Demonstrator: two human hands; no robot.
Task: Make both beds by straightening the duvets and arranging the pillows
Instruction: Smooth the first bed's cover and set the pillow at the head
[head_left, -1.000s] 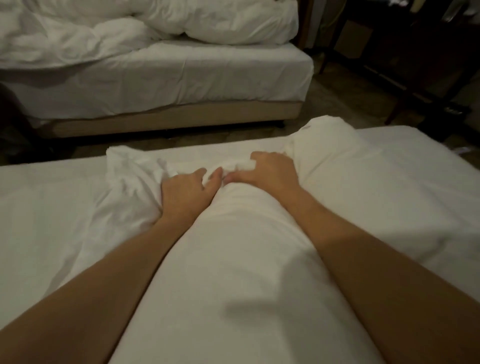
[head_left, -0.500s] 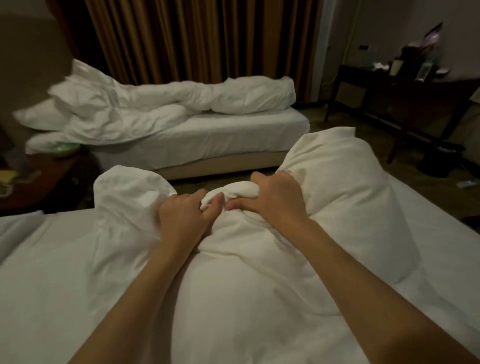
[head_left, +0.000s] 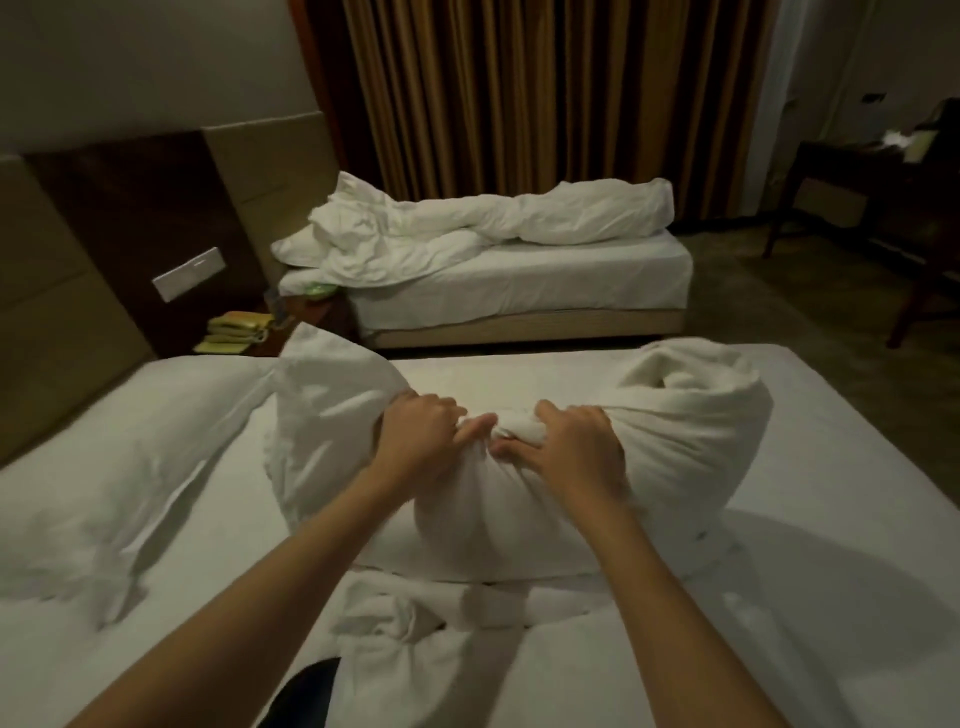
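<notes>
At the centre of the frame both hands clutch a bunched white duvet that stands heaped on the near bed. The left hand has its fingers curled over the top of the bundle, its grip pinching a gathered fold of fabric, and the right hand sits just beside it with its fingers likewise curled, its grip closed on the same twisted ridge of cloth; the thumbs of the two hands nearly meet. The duvet bulges to the left of the hands in a tall crumpled lobe and to the right in a rolled end whose hollow opening faces upward. More of the duvet's cloth lies flat and wrinkled on the sheet in the lower middle of the frame, between the forearms. A white pillow lies at the left of the frame on the near bed, well apart from the hands. In the upper middle, the far bed carries a second duvet, rumpled and strung along its far side, in front of brown striped curtains. At the upper left a padded headboard holds a pale switch panel, with a stack of yellow-green items below it between the beds. A dark desk stands at the upper right.
</notes>
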